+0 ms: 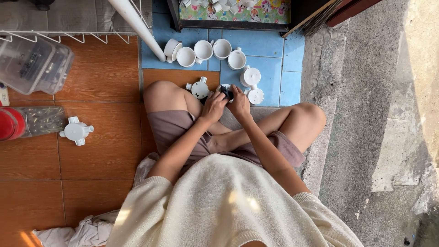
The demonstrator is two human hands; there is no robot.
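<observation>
I sit cross-legged on the floor with both hands together in front of my knees. My left hand (213,107) and my right hand (239,104) both grip a small round white plastic junction box (222,88) with something dark pressed against it; what the dark piece is I cannot tell. Another white round box with short stubs (200,89) lies just left of my hands. Two more white fittings (252,85) lie just to the right.
A row of open white round boxes (204,51) lies on the blue tiles ahead. One four-way white box (76,131) lies alone on the orange tiles at left, near a clear plastic tub (32,64) and a bag of screws (39,120). White cloth (82,231) lies behind me.
</observation>
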